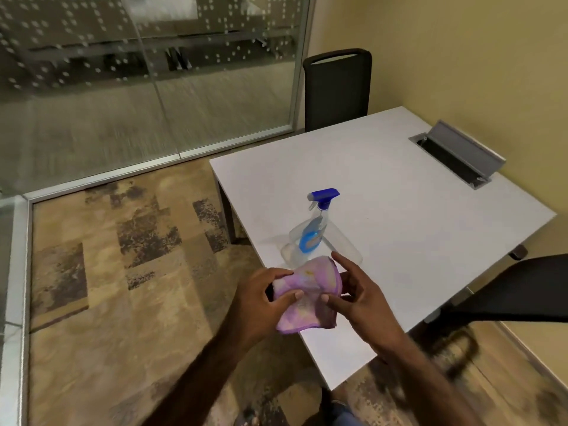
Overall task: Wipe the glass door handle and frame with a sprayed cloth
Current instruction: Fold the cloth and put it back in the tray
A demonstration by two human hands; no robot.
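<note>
At far left a glass wall (147,87) with a metal frame (101,176) meets the patterned carpet (123,272). The left hand (261,299) reaches in from below, forearm angled up and right, its fingers curled over the left side of a pink cloth (307,296), thumb pressed on top. The right hand (359,298) pinches the cloth's right edge between thumb and fingers, its index finger lifted. Just beyond the cloth, a spray bottle (316,232) stands upright on the white table (399,195).

White table (415,192), two black chairs (336,90)
</note>
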